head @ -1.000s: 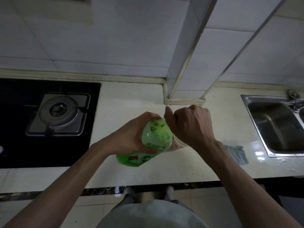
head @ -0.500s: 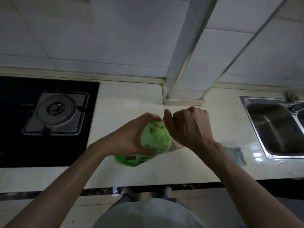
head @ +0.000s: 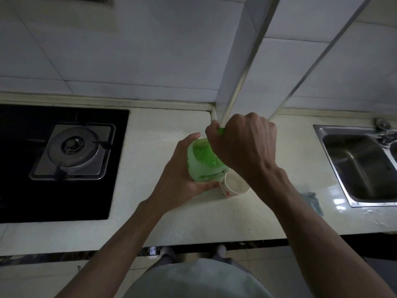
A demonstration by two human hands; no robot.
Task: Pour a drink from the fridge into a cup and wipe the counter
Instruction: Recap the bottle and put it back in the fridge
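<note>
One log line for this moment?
left hand holds bottle | right hand grips cap | cup on counter

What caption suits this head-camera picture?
Left hand holds a green bottle while right hand grips its cap, beside a cup.

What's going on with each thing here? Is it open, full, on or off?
green bottle, held upright by the left hand.
bottle cap, gripped by the right hand; loosened or not, cannot tell.
cup, upright on the counter, looks empty.
gas burner, no flame.
sink, no water running.
cloth, lying beside the sink.
</note>
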